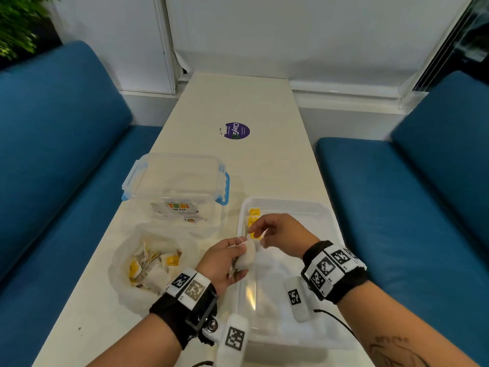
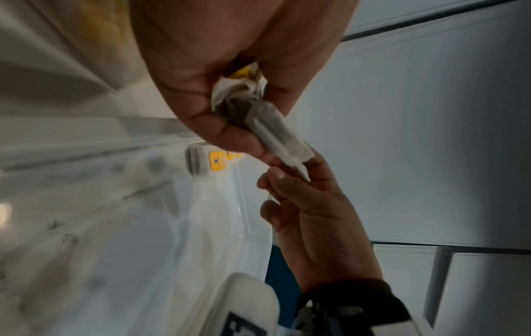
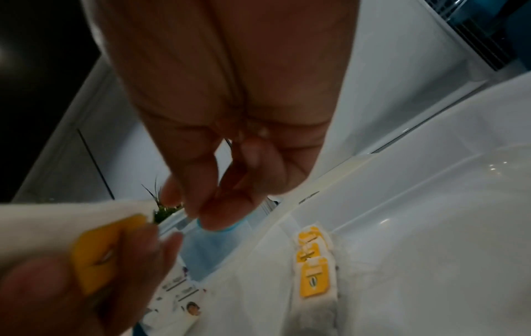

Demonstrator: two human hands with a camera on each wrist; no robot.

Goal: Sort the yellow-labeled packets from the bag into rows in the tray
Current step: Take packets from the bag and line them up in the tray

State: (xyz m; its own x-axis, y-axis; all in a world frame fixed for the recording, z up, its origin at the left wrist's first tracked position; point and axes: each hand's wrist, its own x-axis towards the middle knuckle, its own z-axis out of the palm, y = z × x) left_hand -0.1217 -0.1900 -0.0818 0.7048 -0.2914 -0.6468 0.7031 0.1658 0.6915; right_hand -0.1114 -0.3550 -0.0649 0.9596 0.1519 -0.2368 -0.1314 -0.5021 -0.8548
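Note:
My left hand (image 1: 235,251) grips a small bunch of white packets (image 1: 248,256) just above the left edge of the clear tray (image 1: 334,221). A yellow label (image 3: 97,257) shows on the bunch between the fingers. The right hand (image 1: 252,230) reaches over from the right and pinches the far end of one held packet (image 2: 290,145) between thumb and fingertip. A short row of yellow-labeled packets (image 1: 254,221) lies in the tray's far left corner, overlapping one another (image 3: 314,272). The open plastic bag (image 1: 120,263) sits left of my hands with several more packets (image 1: 156,266) inside.
A clear lidded box with blue latches (image 1: 177,181) stands behind the bag, with printed cards under its front edge. A purple round sticker (image 1: 236,130) lies farther up the white table. Blue benches flank the table on both sides.

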